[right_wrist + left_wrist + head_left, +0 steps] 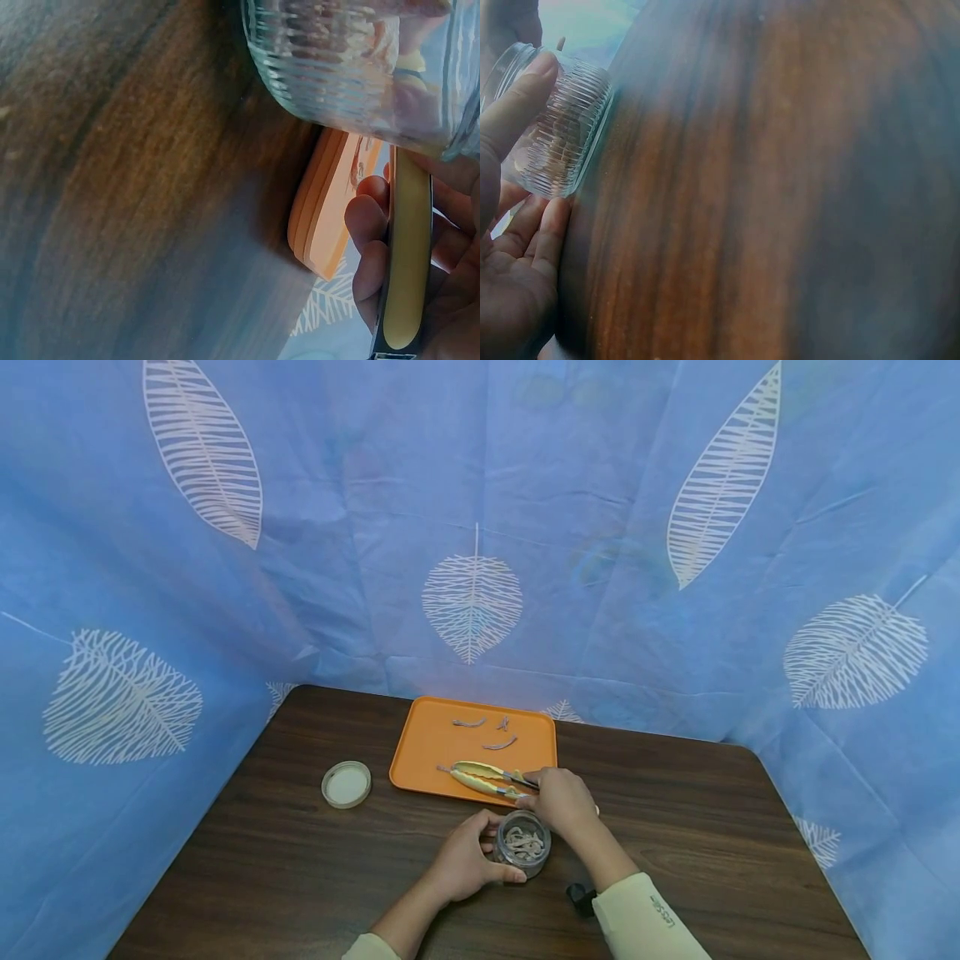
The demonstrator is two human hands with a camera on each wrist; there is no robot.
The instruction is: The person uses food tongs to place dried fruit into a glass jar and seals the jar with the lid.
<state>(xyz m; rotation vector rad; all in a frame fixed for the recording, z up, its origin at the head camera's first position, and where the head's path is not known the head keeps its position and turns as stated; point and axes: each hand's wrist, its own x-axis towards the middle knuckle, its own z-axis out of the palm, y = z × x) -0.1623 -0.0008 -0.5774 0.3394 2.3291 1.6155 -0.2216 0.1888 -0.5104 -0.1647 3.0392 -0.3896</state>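
Note:
My left hand (461, 860) curls round the side of a clear ribbed glass jar (545, 852), thumb on the near side. Lidless, the jar holds pale, curled dried strips (522, 842). In the left wrist view the thumb lies across the jar's wall (592, 82). My right hand (562, 797) grips a pair of tongs (480, 769) with yellow scalloped ends, pointing left over the orange tray (420, 735). A small greyish strip (442, 768) shows at their tips. In the right wrist view, fingers wrap the tongs' yellow-inlaid handle (409, 255) just beyond the jar.
Three small strip pieces (500, 743) lie apart on the tray's far half. A round lid (347, 784) lies on the dark wooden table (300, 860), left of the tray. Behind and at both sides hangs a blue leaf-patterned curtain (337, 568).

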